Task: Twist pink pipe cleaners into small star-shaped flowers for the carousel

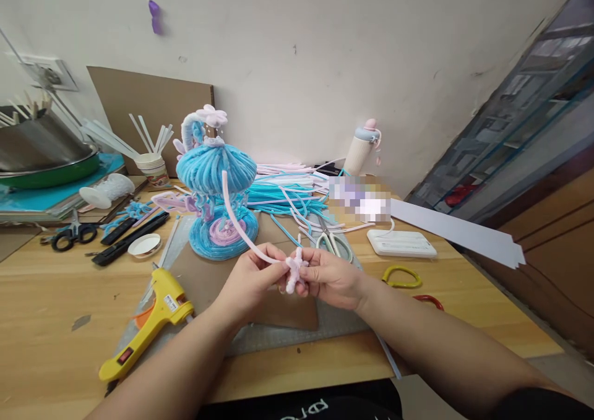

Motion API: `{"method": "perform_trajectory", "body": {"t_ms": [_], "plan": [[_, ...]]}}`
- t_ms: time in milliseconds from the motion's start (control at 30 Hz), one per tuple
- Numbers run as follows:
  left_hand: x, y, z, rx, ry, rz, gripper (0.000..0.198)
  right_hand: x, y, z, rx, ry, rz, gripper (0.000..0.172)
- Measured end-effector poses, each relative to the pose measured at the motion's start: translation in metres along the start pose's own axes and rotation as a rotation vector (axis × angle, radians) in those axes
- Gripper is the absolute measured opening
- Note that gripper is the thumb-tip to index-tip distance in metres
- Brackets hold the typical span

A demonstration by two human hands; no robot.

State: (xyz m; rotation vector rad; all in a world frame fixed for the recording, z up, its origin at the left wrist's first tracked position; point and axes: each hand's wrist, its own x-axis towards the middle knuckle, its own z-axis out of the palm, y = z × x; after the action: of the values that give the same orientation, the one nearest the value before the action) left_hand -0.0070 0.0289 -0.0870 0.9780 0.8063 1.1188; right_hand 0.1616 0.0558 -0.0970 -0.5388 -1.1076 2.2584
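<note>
Between my hands is a small pale pink fuzzy flower-like piece (294,273), made of bent pipe cleaner. My left hand (254,278) pinches its left side, where a long pink stem (239,222) curves up and to the left. From the right, my right hand (331,278) grips the same piece between thumb and fingers. Behind my left hand stands a blue and pink fuzzy lamp-shaped craft (216,169) on a round blue base (199,237). Both hands are above a brown cardboard sheet (292,312).
A yellow glue gun (162,308) lies left of my left forearm. Black scissors (74,233), white-handled scissors (335,247), yellow-handled pliers or scissors (403,277) and a white power bank (401,244) are around. Blue pipe cleaners (283,198) and a bottle (361,151) are behind.
</note>
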Motion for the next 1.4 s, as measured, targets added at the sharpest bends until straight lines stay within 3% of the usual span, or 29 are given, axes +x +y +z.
{"method": "perform_trajectory", "body": {"t_ms": [200, 333, 600, 833, 1033, 1167, 1267, 1400], "plan": [[-0.001, -0.003, 0.000, 0.552, 0.116, 0.534, 0.006, 0.000, 0.004, 0.001, 0.282, 0.021, 0.039, 0.025], [-0.004, -0.003, -0.002, 0.834, 0.167, 0.741, 0.005, 0.000, 0.004, 0.006, 0.325, 0.102, 0.016, 0.028], [-0.007, -0.003, -0.001, 1.053, 0.187, 0.855, 0.011, 0.002, 0.001, 0.008, 0.418, 0.176, -0.037, 0.023], [-0.008, -0.010, -0.001, 1.133, 0.205, 0.883, 0.012, 0.003, 0.006, 0.012, 0.416, 0.372, -0.034, 0.026], [-0.009, -0.006, -0.003, 1.270, 0.187, 1.015, 0.009, 0.002, 0.004, 0.020, 0.126, 0.444, -0.181, 0.022], [-0.008, 0.000, -0.002, 1.374, 0.115, 1.138, 0.010, 0.001, 0.007, 0.019, -0.044, 0.510, -0.175, 0.024], [-0.006, 0.000, -0.003, 1.374, 0.029, 1.104, 0.010, 0.001, 0.008, 0.016, -0.212, 0.524, -0.197, 0.024], [-0.004, -0.003, -0.004, 1.337, 0.077, 0.990, 0.009, 0.001, 0.002, 0.014, -0.469, 0.441, -0.319, 0.026]]}}
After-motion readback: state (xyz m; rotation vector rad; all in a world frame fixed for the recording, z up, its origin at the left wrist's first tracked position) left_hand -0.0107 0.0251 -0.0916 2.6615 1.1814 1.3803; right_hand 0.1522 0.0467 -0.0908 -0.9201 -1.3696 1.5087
